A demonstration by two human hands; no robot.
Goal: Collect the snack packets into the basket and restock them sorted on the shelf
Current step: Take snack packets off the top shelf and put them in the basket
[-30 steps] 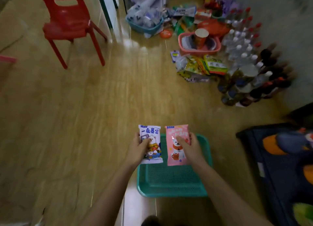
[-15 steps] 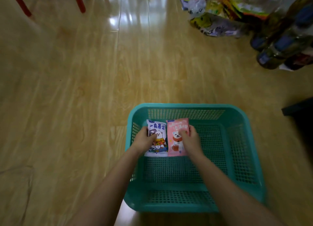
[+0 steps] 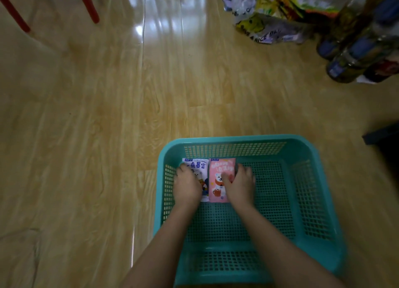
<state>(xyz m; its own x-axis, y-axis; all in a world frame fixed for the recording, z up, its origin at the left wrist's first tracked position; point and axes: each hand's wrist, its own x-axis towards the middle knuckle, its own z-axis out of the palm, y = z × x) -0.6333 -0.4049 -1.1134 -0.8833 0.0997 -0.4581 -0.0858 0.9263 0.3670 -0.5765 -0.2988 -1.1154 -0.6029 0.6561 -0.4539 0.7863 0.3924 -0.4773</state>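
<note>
A teal plastic basket [image 3: 237, 138] stands on the wooden floor in front of me. Two snack packets lie side by side on its mesh bottom near the far left corner. My left hand [image 3: 186, 185] holds the white packet [image 3: 199, 164] by its left edge, thumb on top, and hides its lower left part. My right hand [image 3: 239, 185] holds the pink packet [image 3: 219, 171] by its right edge, with the thumb over the bear picture. Both packets lie flat, face up and touching each other.
A pile of loose snack packets [image 3: 265, 28] lies on the floor at the upper right, with several bottles [image 3: 356, 50] beside it. Red chair legs [image 3: 88, 4] stand at the upper left. A dark object [image 3: 384, 136] sits at the right edge.
Both hands have brought the two packets down from above the basket onto its bottom. My view has tilted down and come closer to the basket.
</note>
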